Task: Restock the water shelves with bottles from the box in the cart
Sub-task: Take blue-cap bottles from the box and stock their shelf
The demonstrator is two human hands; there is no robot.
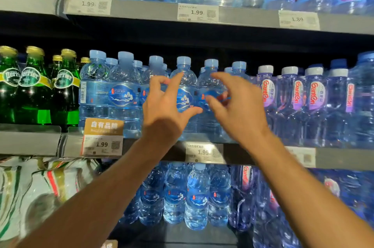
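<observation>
Facing the shelf: both arms reach up to the middle grey metal shelf (pixel 153 146), where clear plastic water bottles with pale blue caps and blue mountain labels (pixel 124 94) stand in a front row.
Left hand: the left hand (pixel 168 106) is spread in front of one blue-capped bottle (pixel 183 77) at the centre of the row; thumb low on the label, forefinger up by the shoulder, fingers half-curled round its front. It appears to touch the bottle, but whether it truly grips it I cannot tell.
Right hand: the right hand (pixel 236 106) is loosely open just beside the neighbouring bottle (pixel 210 86), fingers bent toward its label; it does not seem closed on anything.
Neighbours: green glass bottles with gold caps (pixel 32 86) stand to the left, violet-tinted bottles with white caps and pink lettering (pixel 291 96) to the right.
Price tags: white tags reading 1.99 (pixel 102 144) hang on the shelf edge.
Other levels: the shelf above and the shelf below (pixel 194 197) both hold rows of the same kind of blue bottles.
Source: neither the box nor the cart is in view.
Progress, as a judgement: the blue-label row looks full across its front, so this section seems close to stocked; the hands look to be straightening or seating the last placed bottles. How many bottles wait in the box cannot be told.
</observation>
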